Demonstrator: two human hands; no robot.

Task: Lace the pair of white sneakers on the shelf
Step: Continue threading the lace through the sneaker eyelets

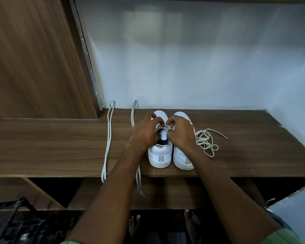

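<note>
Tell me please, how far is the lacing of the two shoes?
Early stage. Neither shoe looks finished. In hand: both the left hand and the right hand pinch a lace at the left shoe. Left: the right shoe, mostly hidden; a tangled lace lies beside it, and two folded laces lie on the shelf.

sneakers white; laces pale grey; shelf brown woodgrain
</note>
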